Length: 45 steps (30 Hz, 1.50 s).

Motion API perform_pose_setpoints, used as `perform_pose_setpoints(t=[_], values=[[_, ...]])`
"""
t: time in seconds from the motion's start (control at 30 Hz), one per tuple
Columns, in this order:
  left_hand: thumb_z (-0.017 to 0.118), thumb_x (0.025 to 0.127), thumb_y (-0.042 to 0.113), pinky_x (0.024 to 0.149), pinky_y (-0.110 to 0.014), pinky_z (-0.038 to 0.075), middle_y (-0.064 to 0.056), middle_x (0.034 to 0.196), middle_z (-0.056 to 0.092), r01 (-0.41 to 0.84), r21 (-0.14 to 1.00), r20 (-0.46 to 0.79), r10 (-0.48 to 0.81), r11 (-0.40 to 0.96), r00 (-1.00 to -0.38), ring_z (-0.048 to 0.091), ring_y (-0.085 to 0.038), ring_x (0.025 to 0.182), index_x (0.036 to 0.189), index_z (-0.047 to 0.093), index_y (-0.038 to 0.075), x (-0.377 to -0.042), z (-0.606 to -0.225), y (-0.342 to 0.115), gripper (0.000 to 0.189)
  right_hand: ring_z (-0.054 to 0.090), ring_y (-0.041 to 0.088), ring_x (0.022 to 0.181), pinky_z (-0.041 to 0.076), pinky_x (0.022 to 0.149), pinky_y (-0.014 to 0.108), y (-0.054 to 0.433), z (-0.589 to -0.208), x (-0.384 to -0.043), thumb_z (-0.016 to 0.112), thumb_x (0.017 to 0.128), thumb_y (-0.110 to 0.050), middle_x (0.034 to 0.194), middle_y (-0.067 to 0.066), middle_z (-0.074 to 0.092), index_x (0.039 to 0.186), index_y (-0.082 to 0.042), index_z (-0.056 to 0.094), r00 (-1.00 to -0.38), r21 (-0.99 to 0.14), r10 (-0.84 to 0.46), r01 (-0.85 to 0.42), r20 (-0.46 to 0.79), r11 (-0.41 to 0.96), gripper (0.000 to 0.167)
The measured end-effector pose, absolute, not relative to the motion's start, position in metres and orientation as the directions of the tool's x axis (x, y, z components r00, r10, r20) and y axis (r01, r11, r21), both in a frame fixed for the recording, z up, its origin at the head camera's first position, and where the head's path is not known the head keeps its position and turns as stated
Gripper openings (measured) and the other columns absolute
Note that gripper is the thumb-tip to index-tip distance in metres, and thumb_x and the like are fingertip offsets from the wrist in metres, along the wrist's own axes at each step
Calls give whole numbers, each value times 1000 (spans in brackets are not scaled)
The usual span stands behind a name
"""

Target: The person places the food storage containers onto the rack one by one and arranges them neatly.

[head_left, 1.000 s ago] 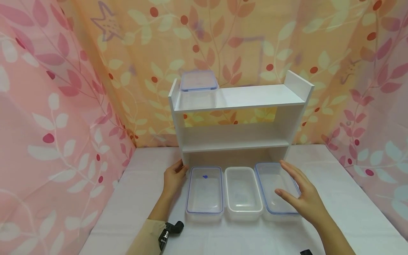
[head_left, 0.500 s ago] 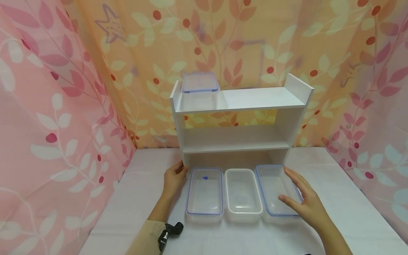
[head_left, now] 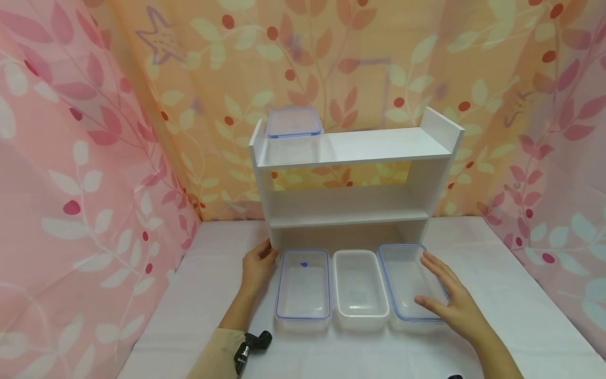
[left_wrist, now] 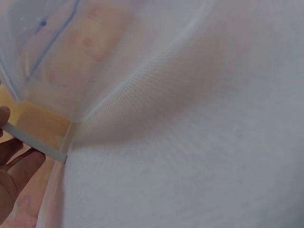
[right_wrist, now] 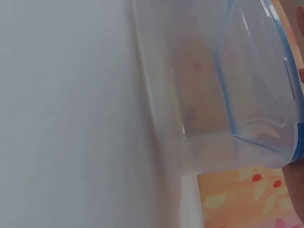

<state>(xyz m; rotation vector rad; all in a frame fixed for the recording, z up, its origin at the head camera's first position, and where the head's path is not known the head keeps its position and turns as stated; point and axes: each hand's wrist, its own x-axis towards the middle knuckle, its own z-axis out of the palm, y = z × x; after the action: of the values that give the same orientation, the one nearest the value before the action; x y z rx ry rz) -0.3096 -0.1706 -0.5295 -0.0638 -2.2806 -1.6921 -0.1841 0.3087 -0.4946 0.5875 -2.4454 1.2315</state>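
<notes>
A white shelf unit (head_left: pixel 350 210) stands on the table. My left hand (head_left: pixel 257 267) grips the lower front edge of its left side panel. In the left wrist view, that panel edge (left_wrist: pixel 35 142) runs between thumb and fingers. My right hand (head_left: pixel 454 295) is spread over the right side of a clear container with a blue-edged lid (head_left: pixel 412 284), holding nothing. Left of it are a clear container without a blue rim (head_left: pixel 361 287) and another blue-edged container (head_left: pixel 303 289) with a small blue mark. In the right wrist view, the right container's clear wall (right_wrist: pixel 204 95) fills the right half.
Another clear container with a bluish lid (head_left: pixel 294 126) sits at the left end of the top shelf. The three front containers stand side by side before the shelf. Patterned curtains (head_left: pixel 94 184) enclose the left, back and right of the white table (head_left: pixel 199 295).
My right hand has shifted slightly right and down over the right container, mostly in the first half second. The left hand stays on the side panel.
</notes>
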Motion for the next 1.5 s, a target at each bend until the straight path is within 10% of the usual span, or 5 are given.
perform_pose_setpoints(t=[0.67, 0.8, 0.9, 1.5], values=[[75, 96, 22, 81, -26, 61, -12, 128, 71, 210, 929, 261, -137, 305, -956, 71, -26, 114, 134, 67, 6, -309, -530, -172, 43, 11, -2, 154, 11, 110, 2, 323, -513, -183, 92, 70, -8, 170, 13, 21, 158, -12, 40, -878, -685, -206, -468, 432, 558, 103], [76, 95, 23, 81, -25, 61, -11, 127, 72, 213, 926, 267, -143, 313, -953, 71, -25, 113, 133, 68, 6, -310, -531, -173, 43, 6, -1, 154, 8, 127, 48, 325, -515, -181, 93, 69, -9, 172, 12, 13, 160, -13, 35, -900, -730, -221, -435, 377, 528, 108], [76, 95, 23, 81, -24, 61, -10, 127, 72, 214, 924, 270, -144, 318, -952, 71, -24, 113, 133, 68, 7, -309, -531, -172, 43, 1, 0, 154, 6, 109, 85, 328, -516, -181, 93, 67, -9, 173, 13, 8, 162, -15, 32, -911, -756, -239, -413, 336, 508, 113], [73, 96, 18, 85, -22, 58, -11, 130, 70, 188, 929, 244, -145, 320, -959, 69, -24, 116, 137, 65, 4, -308, -527, -169, 43, -9, 1, 153, 4, 98, 91, 340, -525, -180, 96, 60, -10, 173, 5, -9, 164, -16, 23, -903, -799, -338, -402, 265, 448, 128]])
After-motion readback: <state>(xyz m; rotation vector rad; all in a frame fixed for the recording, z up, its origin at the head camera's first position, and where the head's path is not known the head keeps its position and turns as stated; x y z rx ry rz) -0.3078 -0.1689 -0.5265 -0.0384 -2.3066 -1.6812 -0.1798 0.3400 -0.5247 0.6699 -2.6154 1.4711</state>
